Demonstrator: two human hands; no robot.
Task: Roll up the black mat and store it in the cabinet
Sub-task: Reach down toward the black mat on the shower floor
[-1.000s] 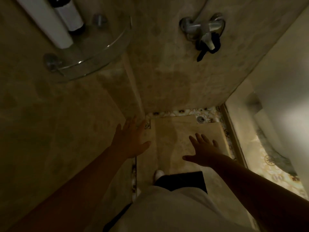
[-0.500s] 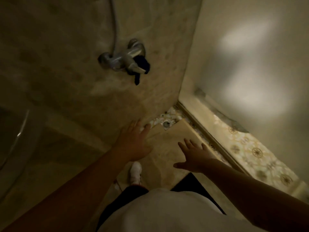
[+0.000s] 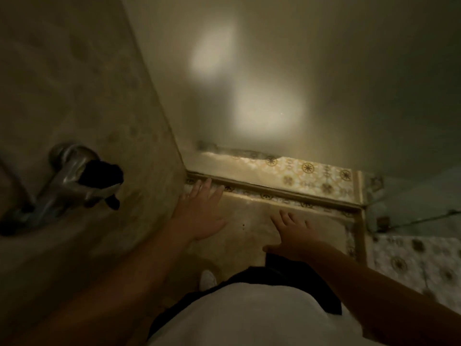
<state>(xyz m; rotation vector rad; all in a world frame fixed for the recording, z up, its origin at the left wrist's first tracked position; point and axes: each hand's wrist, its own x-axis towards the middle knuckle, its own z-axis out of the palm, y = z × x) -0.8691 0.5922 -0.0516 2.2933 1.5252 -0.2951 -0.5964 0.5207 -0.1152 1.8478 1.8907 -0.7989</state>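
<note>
Below, both hands, left hand (image 3: 202, 216) and right hand (image 3: 295, 236), hover spread, empty.

We find no writing, label, brand, number or sign that we can read anywhere in this dim view; the patterned floor tiles (image 3: 314, 176) carry only dark round ornaments, not letters, and the metal tap (image 3: 72, 181) on the wall is too blurred for us to make out any mark on it
</note>
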